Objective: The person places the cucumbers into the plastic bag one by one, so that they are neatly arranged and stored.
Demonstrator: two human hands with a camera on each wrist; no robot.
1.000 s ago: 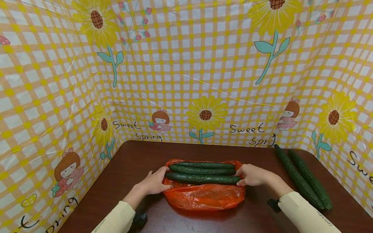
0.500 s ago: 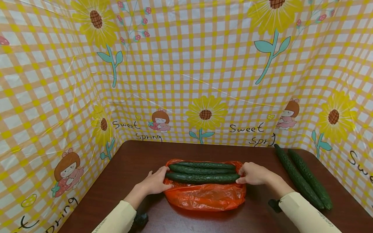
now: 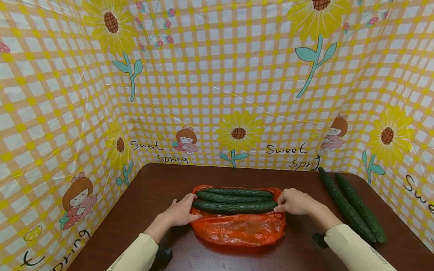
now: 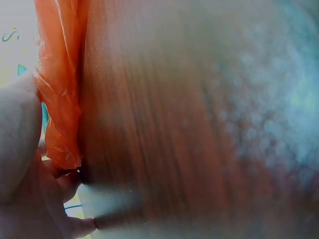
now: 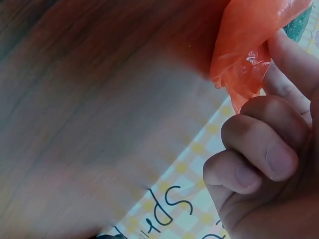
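An orange-red plastic bag (image 3: 237, 230) lies on the table with its mouth spread wide. Three dark green cucumbers (image 3: 234, 207) lie side by side in the mouth, lengthwise from left to right. My left hand (image 3: 181, 211) holds the bag's left end, thumb on the near side and fingers at the far side. At the opposite end my right hand (image 3: 295, 202) pinches the bag's edge close to the front cucumber's tip. In the right wrist view the other fingers (image 5: 259, 147) are curled beside the bag, and a bit of cucumber (image 5: 299, 25) shows behind it.
Two more cucumbers (image 3: 361, 207) lie next to each other along the right side of the brown table (image 3: 159, 180). A checked sunflower cloth (image 3: 217, 90) rises as walls at the back and both sides. Dark wrist cameras (image 3: 164, 256) hang below the sleeves.
My right hand has shifted slightly, its thumb moving up and left at the front cucumber's tip. That cucumber's right end sits a little further left. The left hand stays put.
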